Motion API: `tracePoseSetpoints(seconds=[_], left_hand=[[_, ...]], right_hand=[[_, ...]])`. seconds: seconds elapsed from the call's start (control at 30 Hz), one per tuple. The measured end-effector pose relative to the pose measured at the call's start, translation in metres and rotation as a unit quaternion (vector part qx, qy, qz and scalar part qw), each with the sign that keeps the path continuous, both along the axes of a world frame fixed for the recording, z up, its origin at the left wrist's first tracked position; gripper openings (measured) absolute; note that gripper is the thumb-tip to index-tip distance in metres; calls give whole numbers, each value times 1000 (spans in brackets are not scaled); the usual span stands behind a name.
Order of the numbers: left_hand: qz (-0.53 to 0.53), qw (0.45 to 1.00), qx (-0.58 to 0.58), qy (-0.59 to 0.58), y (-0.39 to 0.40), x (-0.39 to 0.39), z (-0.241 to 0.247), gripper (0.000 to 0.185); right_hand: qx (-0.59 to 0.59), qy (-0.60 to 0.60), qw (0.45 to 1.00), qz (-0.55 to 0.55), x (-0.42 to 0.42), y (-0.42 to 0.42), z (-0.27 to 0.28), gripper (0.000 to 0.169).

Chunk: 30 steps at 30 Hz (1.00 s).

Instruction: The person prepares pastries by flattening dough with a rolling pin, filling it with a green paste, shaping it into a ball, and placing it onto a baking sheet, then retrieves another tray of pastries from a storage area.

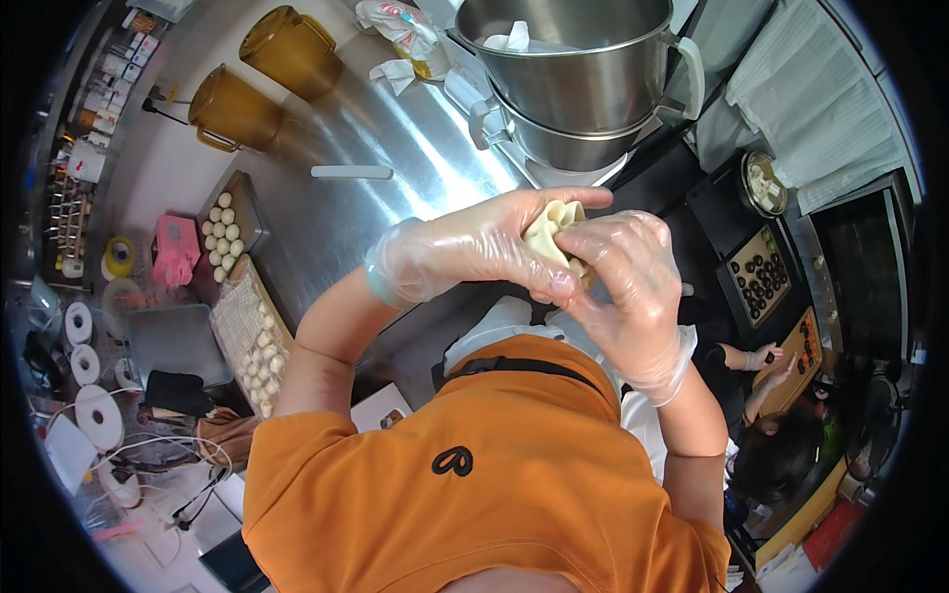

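Observation:
Between my two hands is a pale, soft piece of dough (547, 231) with a wavy, folded rim. My left hand (493, 241), in a clear plastic glove, cups it from the left, thumb below and a finger stretched out past its top. From the right, the gloved fingers of my right hand (630, 274) pinch the dough's edge. Both hands are held up in front of my body, over the near edge of the steel worktop (311, 244). My fingers hide the dough's underside and any filling.
A white rolling pin (352, 172) lies on the worktop. Dough balls (222, 233) fill a tray at left, beside a board of shaped pieces (261, 356). Steel mixing bowls (571, 81) stand at the back. A co-worker (771, 437) handles dark pieces on a board (797, 356) at right.

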State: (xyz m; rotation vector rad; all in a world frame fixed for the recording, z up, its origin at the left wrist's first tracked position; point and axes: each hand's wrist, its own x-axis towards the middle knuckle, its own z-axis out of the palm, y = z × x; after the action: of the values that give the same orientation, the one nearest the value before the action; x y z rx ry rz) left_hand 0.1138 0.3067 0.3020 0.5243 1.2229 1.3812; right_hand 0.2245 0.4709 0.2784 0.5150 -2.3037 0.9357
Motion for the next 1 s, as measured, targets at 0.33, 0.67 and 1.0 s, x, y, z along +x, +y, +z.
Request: tracePoseSetpoints(seconds=[0.33,0.67,1.0], left_hand=[[93,986,115,-80,1,18,-15,103],[-37,990,134,-26,-1,19,-23,97],[18,982,167,-85,3,24,-9,74]], right_hand=[[-9,64,997,-49,14,-4,-2,38],[-86,-26,985,146,11,19,16,28],[11,2,995,96,5,27,36,27]])
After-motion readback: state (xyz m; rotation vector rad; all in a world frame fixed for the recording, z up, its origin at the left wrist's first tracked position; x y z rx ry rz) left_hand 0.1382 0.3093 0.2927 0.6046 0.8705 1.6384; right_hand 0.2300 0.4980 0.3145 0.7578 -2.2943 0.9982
